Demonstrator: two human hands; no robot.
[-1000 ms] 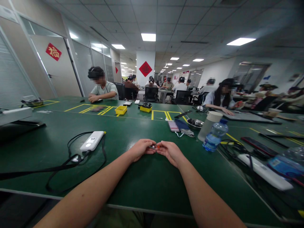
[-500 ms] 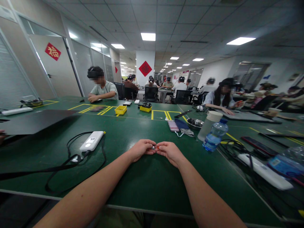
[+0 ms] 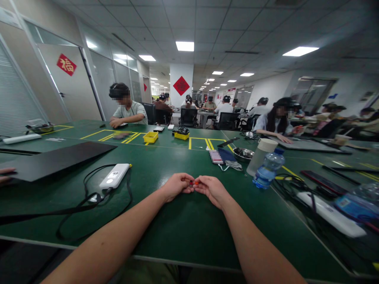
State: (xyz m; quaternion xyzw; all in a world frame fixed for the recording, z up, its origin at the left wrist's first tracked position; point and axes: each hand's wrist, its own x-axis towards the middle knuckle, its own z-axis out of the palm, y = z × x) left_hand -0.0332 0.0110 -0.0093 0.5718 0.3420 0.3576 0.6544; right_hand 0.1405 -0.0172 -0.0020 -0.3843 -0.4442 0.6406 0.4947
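Forearms [image 3: 127, 230] outstretched, both hands [image 3: 177, 186] together in a fingertip pinch on a tiny red-and-orange item [image 3: 196, 182], possibly two.

Overhead we see a panelled ceiling [image 3: 251, 25] set with bright rectangular lights [image 3: 184, 46]. At left we note glazed partitions [image 3: 102, 71] and a pale door [image 3: 69, 90] bearing a red diamond sign [image 3: 66, 64]; farther back, a white pillar [image 3: 181, 70] carries a second diamond [image 3: 181, 86]. Black chairs [image 3: 188, 118] stand beyond the green table [image 3: 142, 157].

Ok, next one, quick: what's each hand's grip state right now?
Left hand: closed, pinching a tiny dark-and-red piece, shape unclear.
Right hand: closed, pinching a tiny orange piece; can't tell whether the pieces are joined.
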